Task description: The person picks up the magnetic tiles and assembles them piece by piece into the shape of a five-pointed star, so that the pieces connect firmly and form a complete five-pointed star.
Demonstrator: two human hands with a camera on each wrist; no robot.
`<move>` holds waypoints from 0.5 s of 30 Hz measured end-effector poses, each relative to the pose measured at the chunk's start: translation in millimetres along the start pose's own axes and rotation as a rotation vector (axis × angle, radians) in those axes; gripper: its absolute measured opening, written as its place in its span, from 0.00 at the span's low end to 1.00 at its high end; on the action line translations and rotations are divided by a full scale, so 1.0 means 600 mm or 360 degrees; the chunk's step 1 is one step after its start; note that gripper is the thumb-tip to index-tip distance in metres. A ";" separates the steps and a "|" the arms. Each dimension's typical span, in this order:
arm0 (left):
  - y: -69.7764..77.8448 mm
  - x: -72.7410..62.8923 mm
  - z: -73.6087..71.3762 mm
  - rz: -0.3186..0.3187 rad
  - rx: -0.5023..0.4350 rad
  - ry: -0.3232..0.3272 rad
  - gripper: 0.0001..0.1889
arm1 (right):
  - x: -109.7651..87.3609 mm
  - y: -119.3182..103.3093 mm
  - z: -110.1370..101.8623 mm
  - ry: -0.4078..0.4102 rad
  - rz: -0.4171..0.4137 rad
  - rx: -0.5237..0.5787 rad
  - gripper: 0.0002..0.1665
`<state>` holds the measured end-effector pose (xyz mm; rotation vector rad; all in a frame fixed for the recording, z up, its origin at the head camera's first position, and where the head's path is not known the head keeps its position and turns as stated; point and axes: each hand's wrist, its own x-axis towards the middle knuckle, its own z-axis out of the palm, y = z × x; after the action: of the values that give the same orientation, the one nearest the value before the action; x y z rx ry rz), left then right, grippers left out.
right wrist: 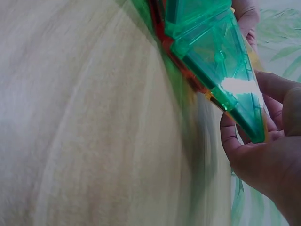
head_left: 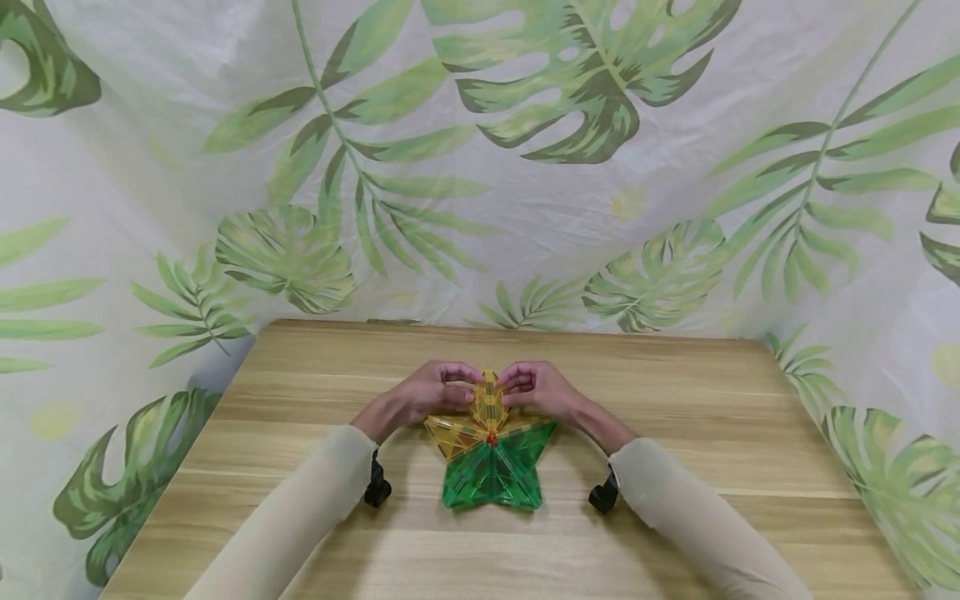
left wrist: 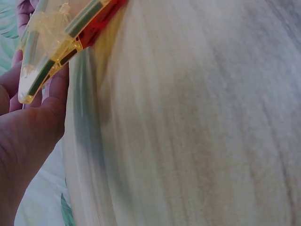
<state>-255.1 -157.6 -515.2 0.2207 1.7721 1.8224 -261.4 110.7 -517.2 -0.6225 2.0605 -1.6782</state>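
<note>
A star built of see-through magnetic tiles [head_left: 491, 483] sits in the middle of the wooden table. Its lower and right points are green, its top and left points yellow, and a small red spot marks the centre. My left hand [head_left: 435, 389] grips the yellow top point from the left, thumb and fingers bent at its edge. From the other side my right hand [head_left: 542, 388] pinches the same point. In the left wrist view a yellow tile [left wrist: 51, 66] lies by the left fingers; red shows underneath. A green tile point [right wrist: 225, 70] reaches over the right palm in the right wrist view.
The wooden table [head_left: 300, 500] has its far edge just beyond the hands. Behind it hangs a pale cloth [head_left: 525, 217] printed with green leaves. Black wrist cameras sit under the left sleeve [head_left: 300, 500] and right sleeve [head_left: 697, 508].
</note>
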 end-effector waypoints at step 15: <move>-0.013 -0.005 0.008 0.0011 0.0256 0.0047 0.17 | -0.006 0.009 0.005 -0.0076 -0.0011 -0.0165 0.15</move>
<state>-248.1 -155.2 -521.6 0.2640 1.9425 1.6969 -257.3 111.0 -522.8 -0.6963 2.1241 -1.5530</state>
